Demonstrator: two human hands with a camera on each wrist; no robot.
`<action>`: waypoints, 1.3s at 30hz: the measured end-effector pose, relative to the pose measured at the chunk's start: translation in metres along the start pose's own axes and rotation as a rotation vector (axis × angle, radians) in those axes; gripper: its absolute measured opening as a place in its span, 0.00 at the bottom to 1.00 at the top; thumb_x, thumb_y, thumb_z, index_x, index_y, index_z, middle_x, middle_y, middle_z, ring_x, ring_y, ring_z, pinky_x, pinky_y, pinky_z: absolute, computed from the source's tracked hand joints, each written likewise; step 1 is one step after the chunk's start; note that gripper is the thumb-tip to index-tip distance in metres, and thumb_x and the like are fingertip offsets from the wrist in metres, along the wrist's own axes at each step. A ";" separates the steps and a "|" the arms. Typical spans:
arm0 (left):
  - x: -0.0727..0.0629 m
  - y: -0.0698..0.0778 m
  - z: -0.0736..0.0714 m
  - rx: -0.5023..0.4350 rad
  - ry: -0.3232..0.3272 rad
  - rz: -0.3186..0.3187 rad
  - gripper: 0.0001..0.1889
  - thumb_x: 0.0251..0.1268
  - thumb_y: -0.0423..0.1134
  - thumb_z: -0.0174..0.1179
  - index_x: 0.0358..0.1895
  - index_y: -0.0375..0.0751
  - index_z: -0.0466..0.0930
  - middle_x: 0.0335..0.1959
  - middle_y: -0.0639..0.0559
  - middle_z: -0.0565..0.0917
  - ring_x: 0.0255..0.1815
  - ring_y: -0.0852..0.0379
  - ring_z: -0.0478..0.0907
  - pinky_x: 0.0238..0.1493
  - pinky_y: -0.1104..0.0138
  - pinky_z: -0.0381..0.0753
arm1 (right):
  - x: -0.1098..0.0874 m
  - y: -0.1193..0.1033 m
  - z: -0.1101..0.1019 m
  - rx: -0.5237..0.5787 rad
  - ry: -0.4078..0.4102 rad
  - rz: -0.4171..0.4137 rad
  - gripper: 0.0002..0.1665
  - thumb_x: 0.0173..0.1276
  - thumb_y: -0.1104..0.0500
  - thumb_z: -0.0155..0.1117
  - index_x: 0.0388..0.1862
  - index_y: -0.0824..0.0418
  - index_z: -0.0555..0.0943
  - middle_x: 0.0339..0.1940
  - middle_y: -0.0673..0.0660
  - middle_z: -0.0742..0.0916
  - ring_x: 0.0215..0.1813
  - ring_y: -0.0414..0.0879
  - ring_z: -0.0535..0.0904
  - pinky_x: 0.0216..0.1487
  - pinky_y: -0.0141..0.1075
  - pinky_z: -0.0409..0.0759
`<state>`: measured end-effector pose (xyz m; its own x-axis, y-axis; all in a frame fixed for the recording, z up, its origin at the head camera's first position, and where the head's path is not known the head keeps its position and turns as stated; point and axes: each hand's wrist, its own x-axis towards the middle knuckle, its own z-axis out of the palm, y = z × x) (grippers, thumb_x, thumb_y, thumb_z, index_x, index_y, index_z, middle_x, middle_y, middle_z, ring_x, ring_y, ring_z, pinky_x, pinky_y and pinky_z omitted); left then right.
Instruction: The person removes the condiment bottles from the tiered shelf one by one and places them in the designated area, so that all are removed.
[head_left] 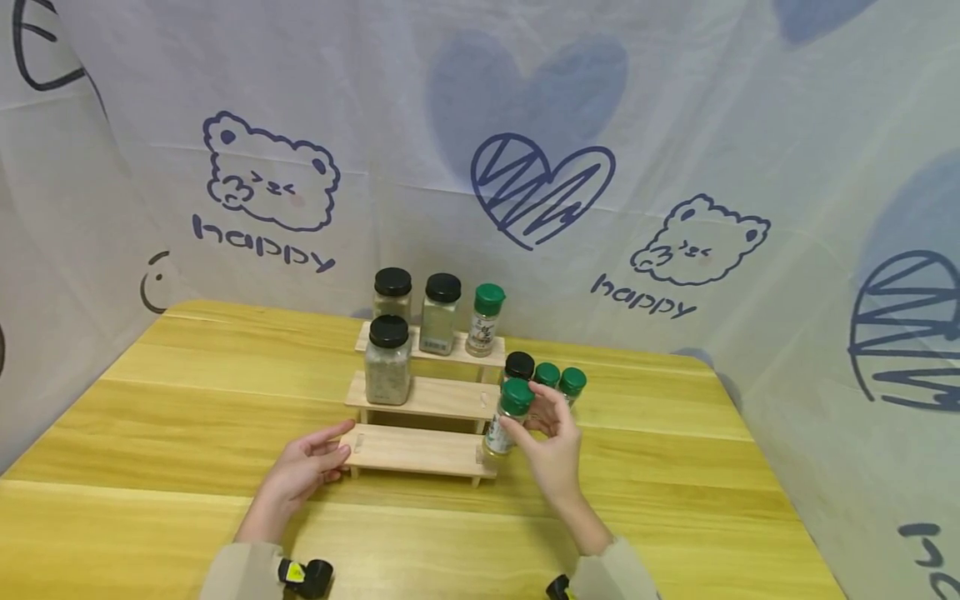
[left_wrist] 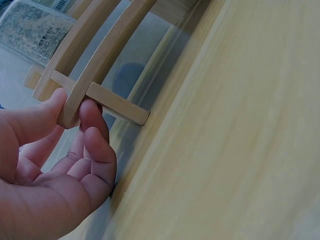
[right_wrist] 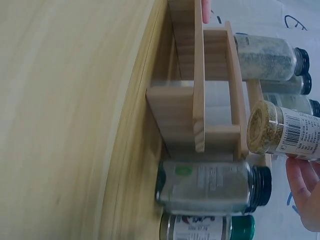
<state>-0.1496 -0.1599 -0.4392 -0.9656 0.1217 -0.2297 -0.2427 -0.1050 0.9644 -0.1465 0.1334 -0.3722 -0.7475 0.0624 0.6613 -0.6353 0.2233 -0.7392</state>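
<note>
A three-step wooden rack (head_left: 420, 450) stands on the table. My left hand (head_left: 303, 467) pinches the left end of its lowest board (left_wrist: 80, 97) between thumb and fingers. In my right hand (head_left: 555, 446) is a green-capped spice jar (head_left: 500, 429), gripped between thumb and fingers by the rack's right end. The right wrist view shows this jar (right_wrist: 295, 132) raised, with brown contents and a barcode label. One black-capped jar (head_left: 388, 367) sits on the middle step. On the top step are two black-capped jars (head_left: 441, 312) and a green-capped jar (head_left: 486, 325).
Right of the rack, partly behind my right hand, a black-capped jar (head_left: 519, 365) and two green-capped jars (head_left: 573, 382) stand on the wooden table (head_left: 660, 467). A printed cloth (head_left: 420, 225) hangs behind the table's back edge.
</note>
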 end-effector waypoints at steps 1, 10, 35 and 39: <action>0.000 0.000 0.000 0.001 0.000 -0.001 0.26 0.62 0.29 0.53 0.63 0.27 0.57 0.32 0.53 0.77 0.28 0.60 0.75 0.29 0.71 0.75 | 0.000 0.001 -0.002 -0.001 0.000 0.000 0.28 0.44 0.80 0.66 0.46 0.79 0.69 0.33 0.71 0.80 0.34 0.39 0.77 0.31 0.28 0.77; 0.000 0.000 0.000 -0.002 -0.003 -0.004 0.26 0.62 0.29 0.53 0.63 0.27 0.58 0.32 0.53 0.77 0.28 0.60 0.75 0.29 0.71 0.76 | 0.000 0.003 -0.018 -0.031 0.013 0.027 0.28 0.44 0.80 0.66 0.47 0.79 0.69 0.33 0.70 0.80 0.34 0.39 0.76 0.32 0.27 0.77; 0.001 -0.001 -0.001 0.003 -0.007 0.004 0.26 0.62 0.29 0.52 0.63 0.27 0.57 0.33 0.52 0.77 0.28 0.60 0.75 0.30 0.71 0.76 | -0.001 0.058 -0.049 -0.198 -0.103 0.332 0.28 0.44 0.76 0.68 0.44 0.72 0.67 0.42 0.66 0.80 0.40 0.55 0.75 0.34 0.29 0.78; 0.001 -0.001 -0.001 0.002 -0.004 0.004 0.26 0.62 0.29 0.52 0.63 0.27 0.57 0.33 0.52 0.77 0.28 0.60 0.75 0.29 0.71 0.76 | 0.002 0.065 -0.049 -0.256 -0.102 0.331 0.28 0.43 0.76 0.69 0.43 0.71 0.67 0.41 0.67 0.81 0.41 0.56 0.75 0.31 0.29 0.78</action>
<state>-0.1502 -0.1605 -0.4407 -0.9661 0.1252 -0.2256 -0.2389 -0.1037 0.9655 -0.1798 0.1957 -0.4124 -0.9266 0.0776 0.3679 -0.2988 0.4419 -0.8458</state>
